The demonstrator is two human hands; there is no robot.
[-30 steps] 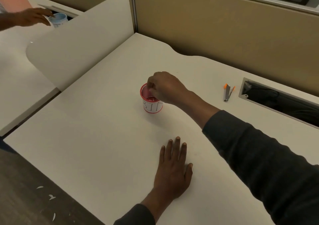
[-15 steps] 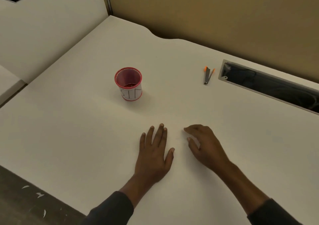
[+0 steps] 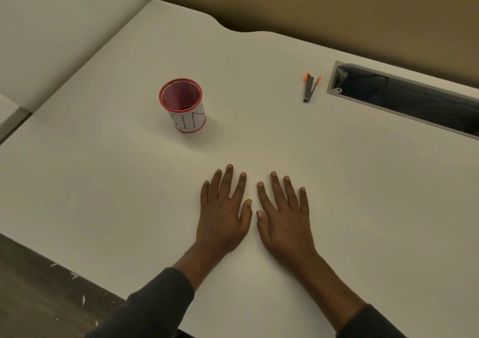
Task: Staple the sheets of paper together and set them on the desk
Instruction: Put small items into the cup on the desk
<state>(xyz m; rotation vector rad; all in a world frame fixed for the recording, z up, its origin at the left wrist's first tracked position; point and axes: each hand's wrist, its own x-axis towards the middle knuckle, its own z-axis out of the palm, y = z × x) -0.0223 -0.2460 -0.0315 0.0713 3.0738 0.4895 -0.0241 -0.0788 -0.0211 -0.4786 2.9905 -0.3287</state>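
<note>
On the desk [image 3: 337, 182], near its front edge, both hands lie flat, palms down. The left hand [image 3: 224, 214] and the right hand [image 3: 283, 220] sit side by side, thumbs almost meeting, fingers spread and pointing away from the person. Neither holds anything. Dark sleeves cover the forearms, which angle inward from the bottom of the view toward the wrists.

No sheets of paper are in sight anywhere on the desk, so the task's main thing cannot be placed from this view. The stapler [image 3: 309, 89], a small grey one with orange tips, lies well beyond the right hand, just beside the open cable slot [image 3: 404, 99] at the back right. A red mesh cup [image 3: 182, 104] with a white label stands upright beyond the left hand, well apart from both hands and from the stapler.

This looks like a rest pose, either before the work begins or after it ends. With no paper visible, I judge that stapling is not in hand at this moment. If the task is yet to start, the next move calls for finding the sheets, squaring them into a stack, and reaching the right hand forward and rightward to the stapler, which lies free for a plain pick-up.
</note>
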